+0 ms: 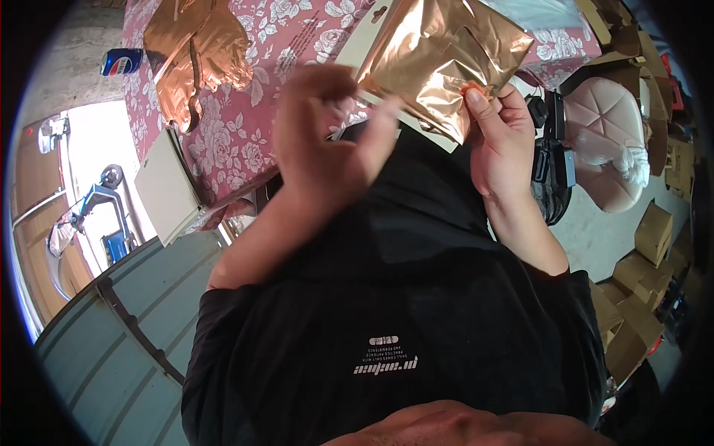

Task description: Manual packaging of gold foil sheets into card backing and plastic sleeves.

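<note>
A folded sheet of shiny copper-coloured foil (439, 56), perhaps a flat foil balloon, lies over a pale card (361, 44) with a hang hole. My right hand (502, 141) pinches the foil's near right corner between thumb and fingers, where a small orange bit shows. Close to the foil's left edge is my left hand (320, 141), blurred by motion. Its thumb and fingers stand apart, with nothing visible between them. Farther left on the table rests a crumpled copper foil piece (201, 59), with a dark gap running down it.
A pink floral tablecloth (230, 152) covers the table. A blue can (121, 62) stands at the far left, and a white board (165, 186) leans by the table's near left corner. To the right are a padded pale stool (606, 134) and several cardboard boxes (639, 279).
</note>
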The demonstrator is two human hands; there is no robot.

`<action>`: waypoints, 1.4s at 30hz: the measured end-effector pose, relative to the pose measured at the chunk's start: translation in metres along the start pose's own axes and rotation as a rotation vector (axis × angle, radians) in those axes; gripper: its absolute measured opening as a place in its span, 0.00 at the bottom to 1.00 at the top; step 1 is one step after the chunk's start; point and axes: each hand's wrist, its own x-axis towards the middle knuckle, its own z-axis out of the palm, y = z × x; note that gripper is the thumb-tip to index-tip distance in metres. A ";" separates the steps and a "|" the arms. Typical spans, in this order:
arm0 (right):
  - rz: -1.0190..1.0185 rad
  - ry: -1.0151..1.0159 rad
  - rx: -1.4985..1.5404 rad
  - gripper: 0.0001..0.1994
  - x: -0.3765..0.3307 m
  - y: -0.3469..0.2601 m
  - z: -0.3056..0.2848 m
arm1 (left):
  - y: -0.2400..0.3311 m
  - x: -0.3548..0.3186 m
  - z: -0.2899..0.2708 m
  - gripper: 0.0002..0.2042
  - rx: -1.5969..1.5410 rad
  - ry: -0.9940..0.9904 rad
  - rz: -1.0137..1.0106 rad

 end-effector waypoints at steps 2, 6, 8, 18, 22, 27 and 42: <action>0.000 0.053 -0.001 0.07 0.001 0.001 0.004 | 0.019 -0.016 0.006 0.19 -0.458 -0.129 -0.288; -0.036 0.079 0.008 0.07 0.000 0.005 0.009 | 0.007 -0.017 0.008 0.15 -0.436 -0.294 -0.386; -0.012 0.098 0.019 0.07 -0.001 0.008 0.007 | 0.011 -0.013 0.005 0.15 -0.338 -0.379 -0.436; 0.049 -0.047 -0.022 0.10 -0.015 0.007 0.005 | -0.016 0.024 -0.010 0.35 0.233 -0.009 -0.008; 0.111 -0.144 -0.046 0.14 -0.028 -0.003 -0.002 | -0.010 0.040 -0.016 0.30 -0.546 -0.461 -0.499; 0.222 -0.150 -0.012 0.17 -0.026 -0.012 -0.006 | -0.011 0.025 -0.015 0.22 -0.497 -0.470 -0.531; 0.251 0.077 -0.094 0.11 -0.020 -0.010 -0.041 | -0.050 0.047 -0.033 0.26 0.418 -0.232 0.196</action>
